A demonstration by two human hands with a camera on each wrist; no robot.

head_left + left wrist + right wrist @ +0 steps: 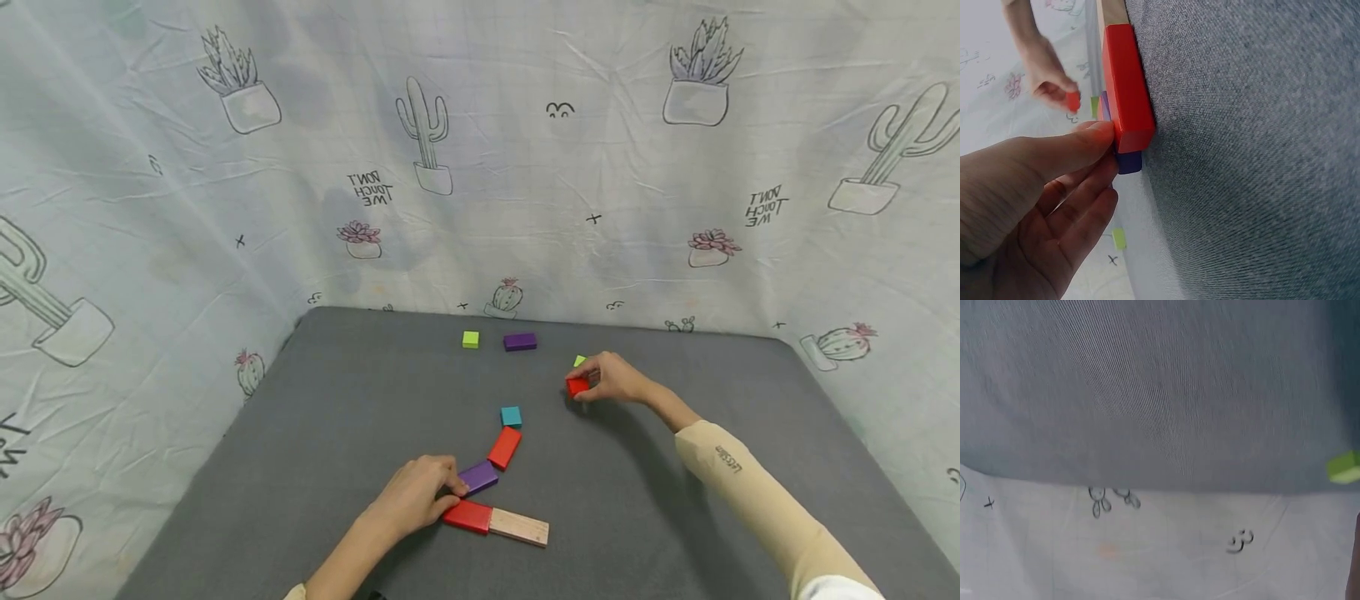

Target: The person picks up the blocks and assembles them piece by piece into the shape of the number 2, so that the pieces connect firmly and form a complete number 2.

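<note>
My right hand (611,379) pinches a small red block (577,387) between thumb and fingers, at the right of the grey table. Just behind that block a green block (581,361) shows in part. Nearer to me, my left hand (422,492) touches the left ends of two blocks. Its thumb (1088,147) is at the corner of a long red block (1125,87), and its fingertips are by a purple block (478,477). A plain wooden block (519,527) lies end to end with the long red one. In the right wrist view the held block is hidden.
Beyond the purple block lie another red block (505,447) and a blue block (511,417), forming a bent row. Farther back are a green block (470,339) and a dark purple block (520,342). A patterned cloth (525,167) hangs behind the table (337,400).
</note>
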